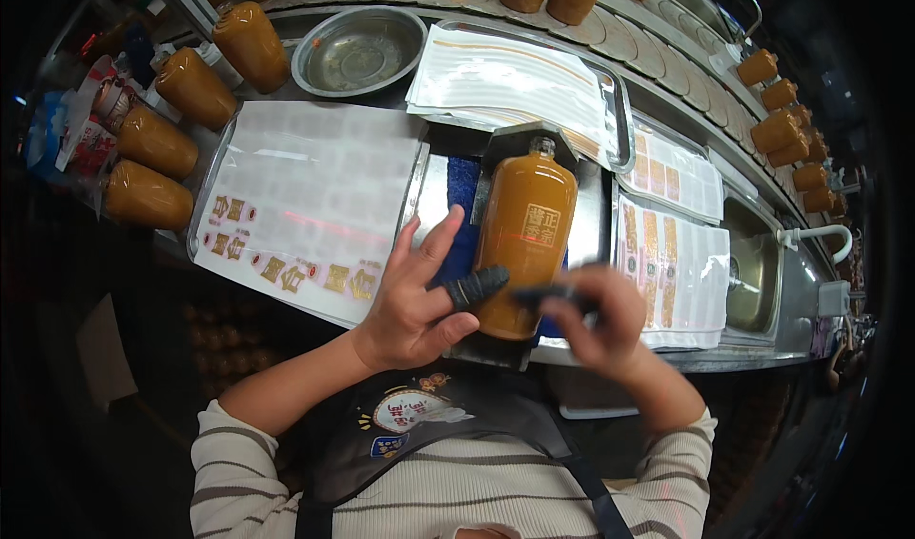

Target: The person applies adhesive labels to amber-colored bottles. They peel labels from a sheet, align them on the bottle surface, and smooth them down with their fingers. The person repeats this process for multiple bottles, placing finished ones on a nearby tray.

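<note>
A glossy brown bottle (524, 234) with a short bare neck and a gold square label lies on its back in a dark metal holder (579, 153), neck pointing away from me. My left hand (415, 301) is open at the bottle's lower left side. Its fingers are spread, and one wears a black finger cover (477, 288) that reaches the bottle's surface. Over the lower right of the bottle is my right hand (600, 315), smeared by motion. Something black, perhaps another finger cover, shows at its fingers; whether it grips anything cannot be made out.
To the left, a tray bears a label sheet (315, 186) with gold pieces along its near edge. White strip sheets (505, 72) fill a tray beyond the bottle; more label sheets (672, 272) lie right, before a sink (762, 263). A metal bowl (360, 53) and several brown bottles (148, 196) stand around.
</note>
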Tool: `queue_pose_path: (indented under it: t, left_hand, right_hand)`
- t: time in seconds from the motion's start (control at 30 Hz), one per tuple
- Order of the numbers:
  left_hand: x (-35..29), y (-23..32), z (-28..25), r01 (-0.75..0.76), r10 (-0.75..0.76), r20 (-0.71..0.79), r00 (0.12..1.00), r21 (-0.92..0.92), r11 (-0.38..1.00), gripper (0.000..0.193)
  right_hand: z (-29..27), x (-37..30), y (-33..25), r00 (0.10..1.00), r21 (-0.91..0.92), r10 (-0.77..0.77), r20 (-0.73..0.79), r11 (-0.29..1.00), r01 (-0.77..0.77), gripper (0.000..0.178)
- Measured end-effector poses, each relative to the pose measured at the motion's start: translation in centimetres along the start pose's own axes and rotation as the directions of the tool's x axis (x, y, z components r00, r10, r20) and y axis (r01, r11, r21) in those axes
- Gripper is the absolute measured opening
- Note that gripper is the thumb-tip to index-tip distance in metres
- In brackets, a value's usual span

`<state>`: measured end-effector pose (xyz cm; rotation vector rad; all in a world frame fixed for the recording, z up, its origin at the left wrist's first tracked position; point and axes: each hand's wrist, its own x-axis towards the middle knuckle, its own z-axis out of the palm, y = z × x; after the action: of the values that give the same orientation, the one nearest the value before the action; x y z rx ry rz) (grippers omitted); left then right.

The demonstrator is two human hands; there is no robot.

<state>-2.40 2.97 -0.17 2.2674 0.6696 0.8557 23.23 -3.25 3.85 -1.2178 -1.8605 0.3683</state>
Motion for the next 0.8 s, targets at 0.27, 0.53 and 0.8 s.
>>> queue_pose_path:
  t: [0.27,0.53,0.8]
  left_hand:
    - [0.9,-0.2,-0.6,0.032,-0.085,-0.291,0.953,-0.182,0.983,0.037]
    - [4.0,0.8,0.0,0.105,-0.245,-0.341,0.907,-0.382,0.918,0.032]
    - [11.2,-1.9,2.5,0.018,0.067,-0.410,0.910,0.200,0.980,0.021]
  right_hand:
    - [0.2,5.1,-0.8,0.820,-0.248,-0.525,0.230,0.783,0.571,0.020]
    - [-0.3,0.6,-0.1,0.955,-0.260,-0.293,0.033,0.921,0.292,0.033]
    - [-3.3,-6.3,2.3,0.651,0.829,0.758,-0.023,0.379,-0.412,0.016]
